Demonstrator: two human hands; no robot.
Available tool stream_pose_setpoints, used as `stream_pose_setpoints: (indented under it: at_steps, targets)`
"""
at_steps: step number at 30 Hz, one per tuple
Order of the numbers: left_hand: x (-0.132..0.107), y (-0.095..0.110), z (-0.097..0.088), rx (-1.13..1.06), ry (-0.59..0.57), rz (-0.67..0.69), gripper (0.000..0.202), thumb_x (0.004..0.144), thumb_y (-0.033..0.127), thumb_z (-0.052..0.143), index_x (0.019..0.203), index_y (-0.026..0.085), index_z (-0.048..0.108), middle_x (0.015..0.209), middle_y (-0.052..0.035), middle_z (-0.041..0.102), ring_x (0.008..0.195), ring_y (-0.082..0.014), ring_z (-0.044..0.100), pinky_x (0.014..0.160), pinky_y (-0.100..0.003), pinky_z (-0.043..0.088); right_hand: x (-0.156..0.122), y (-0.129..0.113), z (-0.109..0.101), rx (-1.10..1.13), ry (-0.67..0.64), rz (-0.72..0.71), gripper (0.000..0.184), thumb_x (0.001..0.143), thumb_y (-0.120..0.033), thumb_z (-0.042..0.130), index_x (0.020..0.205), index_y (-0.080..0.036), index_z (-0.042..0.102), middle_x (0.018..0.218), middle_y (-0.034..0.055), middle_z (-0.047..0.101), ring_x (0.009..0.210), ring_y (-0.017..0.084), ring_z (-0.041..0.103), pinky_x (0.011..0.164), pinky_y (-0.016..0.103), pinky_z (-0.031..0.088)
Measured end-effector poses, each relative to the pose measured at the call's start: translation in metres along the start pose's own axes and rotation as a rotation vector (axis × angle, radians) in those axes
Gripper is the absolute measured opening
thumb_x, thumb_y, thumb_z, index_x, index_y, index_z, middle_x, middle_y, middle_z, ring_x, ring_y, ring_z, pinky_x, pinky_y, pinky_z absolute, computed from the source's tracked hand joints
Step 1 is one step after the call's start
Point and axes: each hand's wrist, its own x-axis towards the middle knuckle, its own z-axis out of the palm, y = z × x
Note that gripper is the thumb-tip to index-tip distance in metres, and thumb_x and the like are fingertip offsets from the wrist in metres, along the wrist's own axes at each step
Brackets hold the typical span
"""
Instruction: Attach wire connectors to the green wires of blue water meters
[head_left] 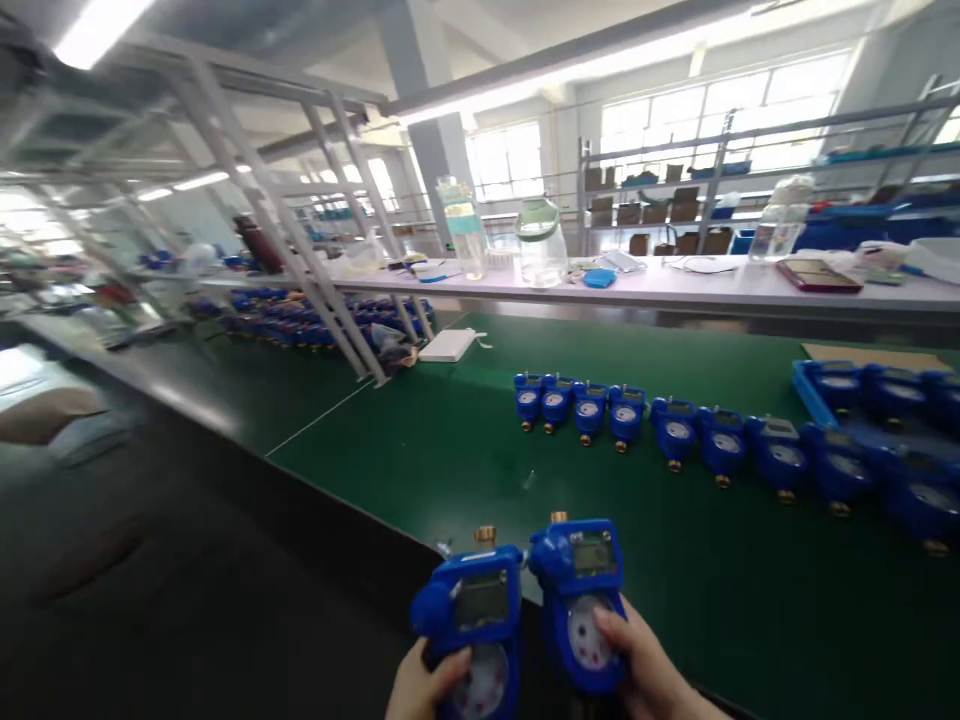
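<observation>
Each of my hands carries one blue water meter at the bottom of the view, just above the near edge of the green workbench. My left hand grips the left blue meter, thumb over its round dial. Beside it, my right hand is wrapped round the right blue meter, thumb resting on the dial. Both meters have a small screen on top and a brass fitting at the far end. A row of several blue meters lies across the bench farther away.
A blue tray with more meters sits at the right. A white box lies near the metal rack legs. A raised shelf carries bottles and a glass jar. Dark floor lies to the left.
</observation>
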Motion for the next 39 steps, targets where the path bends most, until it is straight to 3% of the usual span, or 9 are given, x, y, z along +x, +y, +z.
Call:
stream_pose_setpoints:
  at_steps: [3,9,13,17,21,25,31,39]
  targets:
    - [0.099,0.011,0.002,0.036,-0.159,-0.098,0.05,0.053,0.027,0.083,0.095,0.011,0.063,0.089,-0.0113,0.071,0.079,-0.0287,0.068,0.071,-0.036,0.055,0.077,0.006,-0.01,-0.016,0.18,-0.015,0.053,0.065,-0.036,0.073,0.111,-0.014,0.055,0.097,0.0117,0.069,0.085,0.026,0.066,0.076,0.036,0.05]
    - [0.281,0.04,0.037,0.136,-0.236,-0.241,0.033,0.069,0.015,0.073,0.099,0.011,0.06,0.091,-0.0088,0.069,0.078,-0.0215,0.068,0.074,-0.037,0.055,0.241,0.01,-0.023,0.007,0.398,-0.057,0.057,0.063,-0.042,0.074,0.108,-0.011,0.057,0.094,0.0114,0.07,0.086,0.025,0.066,0.079,0.035,0.05]
    - [0.366,0.062,0.057,0.217,-0.254,-0.324,0.02,0.082,0.015,0.061,0.102,0.011,0.058,0.097,-0.0057,0.065,0.083,-0.0169,0.065,0.075,-0.036,0.055,0.308,0.003,-0.016,0.019,0.488,-0.087,0.061,0.061,-0.041,0.076,0.111,-0.011,0.055,0.098,0.0111,0.07,0.09,0.025,0.066,0.081,0.033,0.049]
    - [0.427,0.072,0.06,0.263,-0.282,-0.39,0.024,0.083,0.017,0.06,0.106,0.012,0.056,0.101,-0.0063,0.063,0.084,-0.0169,0.063,0.074,-0.035,0.055,0.34,-0.008,-0.007,0.039,0.543,-0.068,0.065,0.062,-0.043,0.075,0.115,-0.011,0.053,0.101,0.0125,0.069,0.094,0.026,0.065,0.083,0.034,0.049]
    - [0.474,0.077,0.047,0.293,-0.323,-0.465,0.026,0.084,0.019,0.06,0.108,0.012,0.055,0.099,-0.0064,0.064,0.081,-0.0166,0.064,0.074,-0.036,0.055,0.36,-0.008,0.008,0.042,0.599,-0.034,0.066,0.061,-0.043,0.075,0.115,-0.01,0.053,0.098,0.0133,0.07,0.092,0.028,0.065,0.081,0.036,0.05]
    - [0.502,0.081,0.036,0.291,-0.356,-0.522,0.037,0.081,0.022,0.064,0.114,0.011,0.051,0.099,-0.0088,0.066,0.081,-0.0188,0.066,0.076,-0.038,0.056,0.379,-0.004,0.025,0.035,0.648,-0.033,0.07,0.06,-0.043,0.077,0.118,-0.013,0.052,0.097,0.0103,0.071,0.093,0.027,0.065,0.081,0.035,0.05]
    - [0.51,0.08,0.033,0.27,-0.34,-0.545,0.074,0.064,0.024,0.079,0.125,0.013,0.039,0.104,-0.0147,0.067,0.088,-0.0285,0.067,0.077,-0.041,0.055,0.4,-0.008,0.039,0.047,0.694,-0.032,0.069,0.06,-0.044,0.076,0.118,-0.011,0.053,0.094,0.0104,0.071,0.092,0.027,0.066,0.082,0.036,0.05]
    - [0.524,0.076,0.029,0.25,-0.349,-0.538,0.078,0.063,0.026,0.081,0.126,0.014,0.037,0.103,-0.016,0.067,0.09,-0.0312,0.066,0.078,-0.043,0.055,0.415,0.003,0.047,0.032,0.703,-0.167,0.061,0.064,-0.041,0.075,0.115,-0.012,0.056,0.095,0.0102,0.071,0.091,0.026,0.066,0.086,0.038,0.049]
